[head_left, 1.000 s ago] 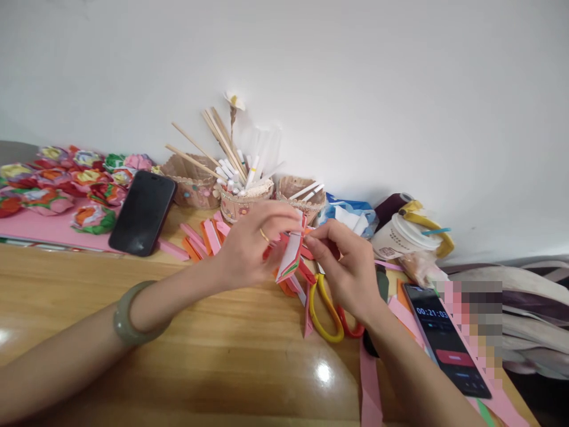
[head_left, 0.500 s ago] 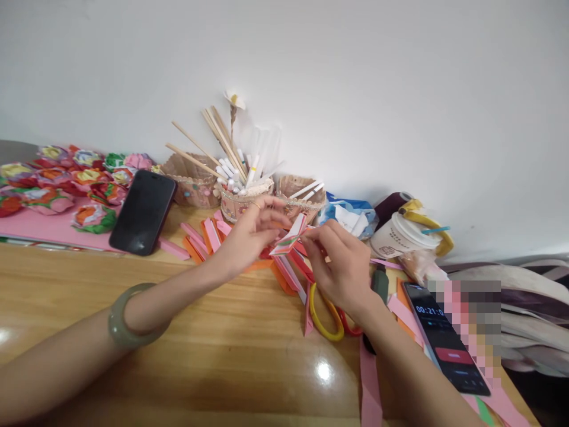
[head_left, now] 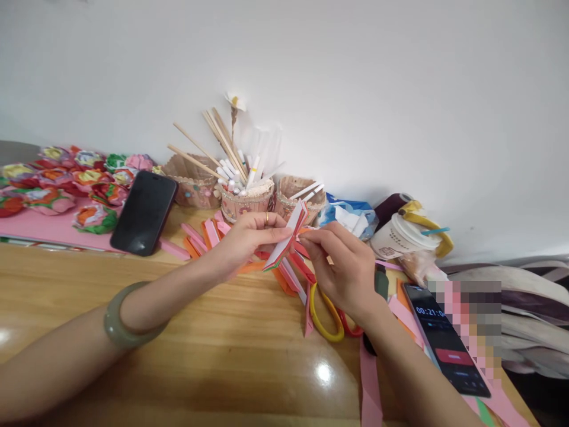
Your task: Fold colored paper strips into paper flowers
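My left hand (head_left: 249,242) holds a narrow stack of folded paper (head_left: 284,237) between thumb and fingers. The layers are white or pale pink on the face, with red, orange and green edges, and the stack is tilted up over the table. My right hand (head_left: 344,267) pinches with thumb and forefinger right at the stack's middle edge. What is between those fingertips is too small to make out. Beneath the hands lie folded pink, orange and red paper strips (head_left: 291,279). Scissors with yellow and red handles (head_left: 326,314) lie partly hidden under my right hand.
Several paper flowers (head_left: 93,178) sit at left beside a black phone (head_left: 144,213). Decorated baskets (head_left: 246,204) with sticks and pens stand against the wall. At right are a lidded cup (head_left: 402,234), a banana peel (head_left: 418,213) and a phone showing a timer (head_left: 444,338).
My left fingers, which were spread around the paper, have closed on it. The folded stack has turned more upright, showing its long pale face. My right hand keeps its pinch, nearly in place.
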Demonstrator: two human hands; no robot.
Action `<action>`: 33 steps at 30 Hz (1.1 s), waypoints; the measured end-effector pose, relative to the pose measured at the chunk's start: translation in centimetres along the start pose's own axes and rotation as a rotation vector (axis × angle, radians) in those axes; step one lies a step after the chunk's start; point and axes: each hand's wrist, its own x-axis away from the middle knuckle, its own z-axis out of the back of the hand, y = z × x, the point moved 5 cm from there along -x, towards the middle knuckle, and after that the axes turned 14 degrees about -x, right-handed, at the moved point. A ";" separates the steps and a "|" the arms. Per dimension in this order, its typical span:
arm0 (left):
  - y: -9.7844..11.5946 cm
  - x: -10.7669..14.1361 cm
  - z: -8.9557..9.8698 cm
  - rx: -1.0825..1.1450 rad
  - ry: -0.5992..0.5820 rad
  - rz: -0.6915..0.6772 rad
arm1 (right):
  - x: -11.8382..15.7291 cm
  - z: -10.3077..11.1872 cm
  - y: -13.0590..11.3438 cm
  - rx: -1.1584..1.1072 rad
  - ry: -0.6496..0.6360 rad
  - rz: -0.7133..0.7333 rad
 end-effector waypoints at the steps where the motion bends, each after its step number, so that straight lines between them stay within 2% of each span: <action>1: 0.0 0.1 -0.1 0.053 -0.011 0.034 | 0.0 0.1 -0.1 0.024 0.004 0.034; 7: 0.2 0.6 -1.0 0.246 -0.092 0.162 | 1.0 0.2 -0.5 0.204 -0.014 0.326; 9: 0.3 0.5 -1.1 0.216 -0.092 0.141 | 1.1 0.4 -0.2 0.187 0.005 0.322; 11: 0.5 0.5 -0.9 0.165 -0.059 0.095 | 0.6 0.7 0.4 0.127 0.007 0.220; 16: 0.6 0.4 -0.5 0.073 0.030 0.039 | -0.7 1.7 1.3 -0.074 -0.107 -0.052; 18: 0.6 0.3 -0.3 0.039 0.074 0.026 | -0.8 3.3 1.3 -0.096 -0.019 -0.157; 20: 0.5 0.2 -0.1 0.005 0.108 0.011 | -0.1 5.3 1.3 -0.051 0.125 -0.299; 21: 0.5 0.2 0.0 -0.007 0.122 0.007 | 0.5 6.0 1.1 -0.006 0.148 -0.361; 22: 0.4 0.2 0.0 -0.015 0.132 0.005 | 1.3 6.0 0.9 0.061 0.080 -0.418; 23: 0.3 0.1 0.1 -0.016 0.139 0.005 | 2.2 5.7 0.7 0.137 -0.046 -0.474; 25: 0.1 0.0 0.2 -0.005 0.149 0.006 | 4.7 4.3 0.4 0.316 -0.315 -0.542; 27: -0.1 -0.1 0.3 0.009 0.157 0.014 | 7.5 2.7 0.5 0.476 -0.513 -0.630; 29: -0.3 -0.2 0.3 0.017 0.161 0.025 | 9.6 1.3 0.7 0.532 -0.604 -0.718; 33: -0.7 -0.3 0.2 0.005 0.144 0.044 | 11.2 0.2 1.4 0.520 -0.611 -0.883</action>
